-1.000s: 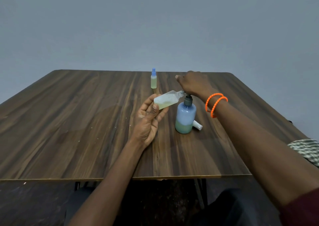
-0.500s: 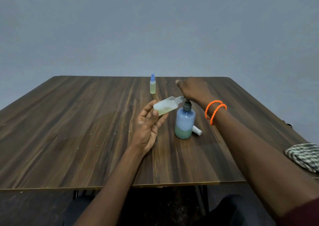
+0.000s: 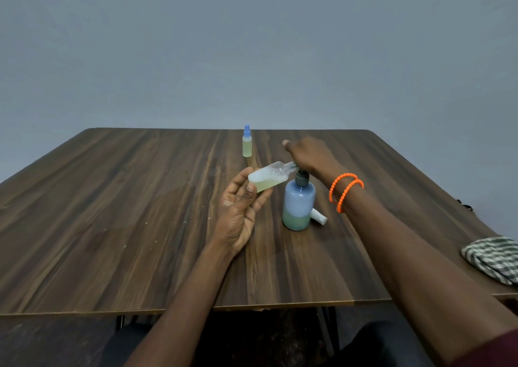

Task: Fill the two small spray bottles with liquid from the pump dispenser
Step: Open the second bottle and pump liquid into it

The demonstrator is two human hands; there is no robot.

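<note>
Wooden desk (image 3: 112, 212) carries a blue pump dispenser (image 3: 298, 205). Left hand (image 3: 241, 212) pinches an uncapped spray bottle (image 3: 269, 176), tilted, its neck at the pump. Right hand (image 3: 309, 155) rests atop the pump, apparently pressing. A capped spray bottle (image 3: 247, 145) stands well beyond.

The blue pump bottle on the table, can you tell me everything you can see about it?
The pump bottle looks like pale blue see-through plastic, round, with a dark grey collar and pump on top. It stands upright on the wooden table, greenish liquid filling only its bottom part. The right hand covers its pump head. A small white cap lies just behind its base.
</note>
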